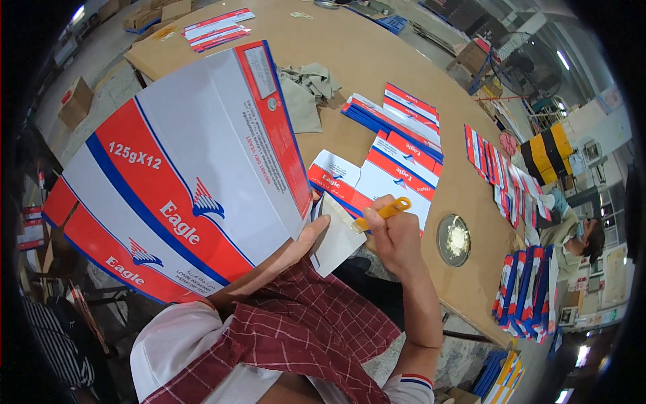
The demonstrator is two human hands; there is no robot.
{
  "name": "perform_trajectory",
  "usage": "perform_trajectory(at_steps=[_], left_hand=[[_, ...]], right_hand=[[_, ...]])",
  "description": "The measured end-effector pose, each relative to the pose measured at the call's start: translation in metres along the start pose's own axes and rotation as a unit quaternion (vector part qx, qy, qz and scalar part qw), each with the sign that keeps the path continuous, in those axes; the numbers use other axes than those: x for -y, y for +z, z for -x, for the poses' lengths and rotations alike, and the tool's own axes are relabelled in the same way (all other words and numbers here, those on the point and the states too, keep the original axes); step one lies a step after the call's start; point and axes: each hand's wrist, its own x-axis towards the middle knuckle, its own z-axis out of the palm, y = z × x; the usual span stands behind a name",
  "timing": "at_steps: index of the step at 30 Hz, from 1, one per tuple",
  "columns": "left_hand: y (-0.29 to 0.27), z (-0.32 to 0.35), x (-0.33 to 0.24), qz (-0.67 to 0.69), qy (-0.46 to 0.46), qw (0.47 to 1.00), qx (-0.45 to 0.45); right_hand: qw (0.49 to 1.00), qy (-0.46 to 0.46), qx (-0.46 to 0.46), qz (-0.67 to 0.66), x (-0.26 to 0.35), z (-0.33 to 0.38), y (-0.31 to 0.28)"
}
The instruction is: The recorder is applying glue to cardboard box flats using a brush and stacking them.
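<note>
My left hand [306, 244] grips the lower edge of a large flat printed carton [222, 135] in red, white and blue, which is tilted up over my left arm. The carton's plain white flap [336, 249] extends to the right of that hand. In my closed right hand [398, 239] is a brush with a yellow handle [393, 207], its pale end against the flap. Just beyond the flap, more flat cartons [404, 172] overlap on the table. A round dish [454, 250] of whitish paste sits to the right of my right hand.
The brown table [383, 50] also bears a crumpled grey-green cloth [306, 94] and rows of printed cartons [498, 172]. A carton stack [525, 289] stands at the right edge. Another person [572, 236] is at the far right, near a large fan [528, 64].
</note>
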Motion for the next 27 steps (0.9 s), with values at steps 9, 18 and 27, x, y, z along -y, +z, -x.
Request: perform_trajectory(at_steps=[9, 18, 27], left_hand=[[0.017, 0.003, -0.05, 0.053, -0.061, 0.996, 0.028], [0.015, -0.012, -0.052, 0.054, -0.073, 0.994, 0.069], [0.002, -0.08, -0.071, -0.11, -0.333, 0.802, 0.484]], right_hand=[[0.996, -0.003, -0.071, -0.055, -0.005, 0.005, -0.007], [0.957, -0.002, -0.27, -0.109, -0.027, 0.013, -0.021], [0.882, -0.043, -0.468, -0.008, -0.091, 0.085, -0.042]])
